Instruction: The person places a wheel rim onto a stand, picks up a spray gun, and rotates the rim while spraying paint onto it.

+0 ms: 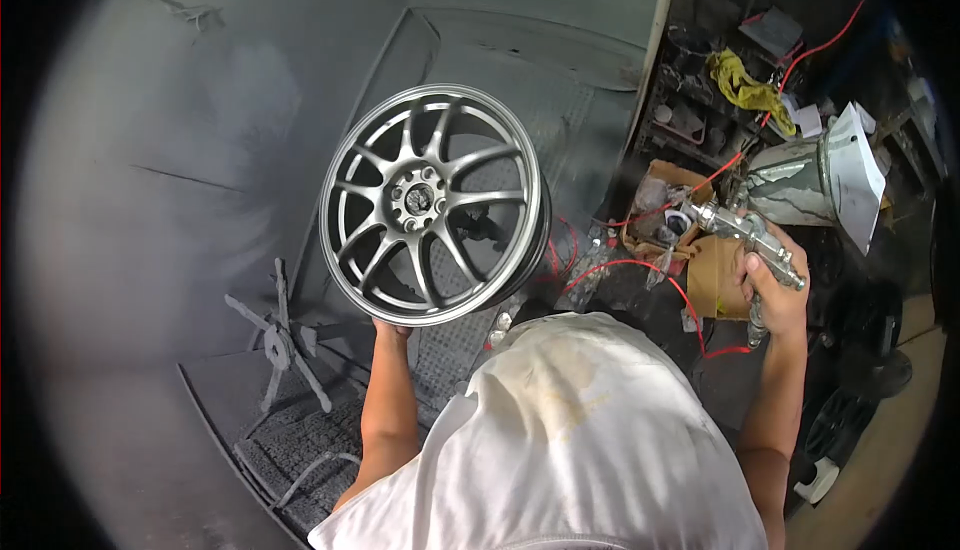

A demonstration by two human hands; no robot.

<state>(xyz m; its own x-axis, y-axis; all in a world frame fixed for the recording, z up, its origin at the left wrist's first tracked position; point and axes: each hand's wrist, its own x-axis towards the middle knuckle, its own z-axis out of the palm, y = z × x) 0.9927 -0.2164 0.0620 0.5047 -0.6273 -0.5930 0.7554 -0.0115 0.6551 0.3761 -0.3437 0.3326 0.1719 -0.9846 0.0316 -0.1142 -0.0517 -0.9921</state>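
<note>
A silver multi-spoke wheel rim [462, 167] is held up at the centre left, its face tilted toward the camera. My left hand [393, 328] supports it from below at the lower edge; most of the fingers are hidden behind the rim. On the right, my right hand [778, 275] is wrapped round a metal spray gun [745, 230], whose nozzle end points left toward the rim. A red hose [690, 300] runs by the bottom of the gun's handle.
A grey star-shaped stand [279, 347] is at the lower left, beside the grey wall [200, 180]. Cardboard boxes [718, 275], a white funnel-like paper piece [858, 178], a yellow cloth [745, 87] and cluttered shelves are on the right. Dark wheels lie at the lower right.
</note>
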